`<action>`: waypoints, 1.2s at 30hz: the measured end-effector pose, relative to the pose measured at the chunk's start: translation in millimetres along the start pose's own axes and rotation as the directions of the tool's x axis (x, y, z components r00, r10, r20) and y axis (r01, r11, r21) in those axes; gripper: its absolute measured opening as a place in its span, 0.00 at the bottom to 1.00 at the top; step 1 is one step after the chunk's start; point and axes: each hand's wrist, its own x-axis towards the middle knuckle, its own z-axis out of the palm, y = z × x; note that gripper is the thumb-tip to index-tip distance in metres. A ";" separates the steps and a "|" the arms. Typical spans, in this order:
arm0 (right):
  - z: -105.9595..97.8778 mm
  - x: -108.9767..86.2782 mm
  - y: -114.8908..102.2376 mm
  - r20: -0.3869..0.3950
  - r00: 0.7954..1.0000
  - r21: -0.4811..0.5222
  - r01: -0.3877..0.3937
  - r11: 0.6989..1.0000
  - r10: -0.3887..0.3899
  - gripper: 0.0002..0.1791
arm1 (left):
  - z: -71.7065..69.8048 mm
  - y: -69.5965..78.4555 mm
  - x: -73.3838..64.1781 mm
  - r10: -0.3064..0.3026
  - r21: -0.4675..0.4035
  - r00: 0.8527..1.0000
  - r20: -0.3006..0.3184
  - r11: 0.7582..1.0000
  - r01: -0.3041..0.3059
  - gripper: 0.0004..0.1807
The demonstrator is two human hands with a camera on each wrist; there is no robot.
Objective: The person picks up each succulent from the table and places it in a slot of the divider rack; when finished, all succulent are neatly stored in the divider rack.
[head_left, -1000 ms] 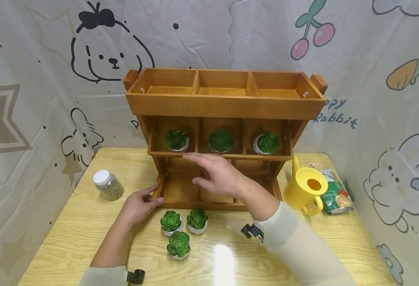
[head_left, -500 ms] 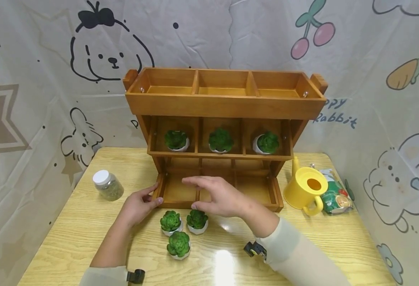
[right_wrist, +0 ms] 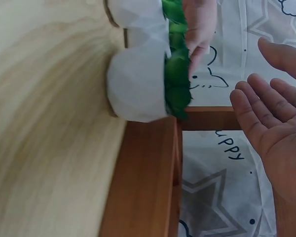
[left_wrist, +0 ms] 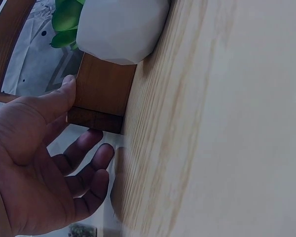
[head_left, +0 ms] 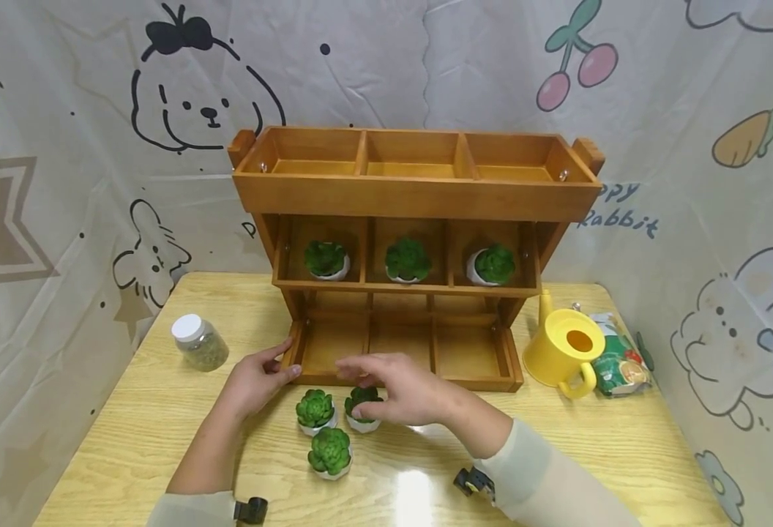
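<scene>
Hands: left [head_left: 255, 382] grips shelf [head_left: 409, 196], right [head_left: 402, 388] hovers above succulent [head_left: 358, 396].

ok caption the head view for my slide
Right hand hovers near three potted succulents on the table; left hand holds a wooden shelf.

I get a bright, fairly even head view, with a white glare burning on the table [head_left: 413, 450] at lower centre, which suggests light from above. The middle row of the shelf [head_left: 416, 197] sits in shade, darkening the plants [head_left: 408, 258] there. My left wrist view is dimmer: the left hand [left_wrist: 34, 158] looks shadowy, the wood bows at upper left, and the tabletop washes out pale at right. My right wrist view is soft, its table grain smeared at left.
</scene>
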 end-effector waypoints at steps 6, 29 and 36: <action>13.9 -4.7 3.4 0.035 0.999 0.002 -0.009 1.000 0.009 0.38 | 0.2 1.6 -0.3 -0.003 -0.003 1.000 -0.004 1.000 0.003 0.36; 48.5 -23.9 -0.1 0.124 0.991 -0.134 -0.023 0.991 0.040 0.40 | -0.7 3.2 -0.3 -0.019 0.001 1.000 -0.005 1.000 0.019 0.37; 56.2 -27.8 -2.5 0.109 0.988 -0.133 -0.095 0.987 0.110 0.44 | 1.4 2.2 1.1 -0.019 0.008 1.000 0.009 1.000 0.019 0.37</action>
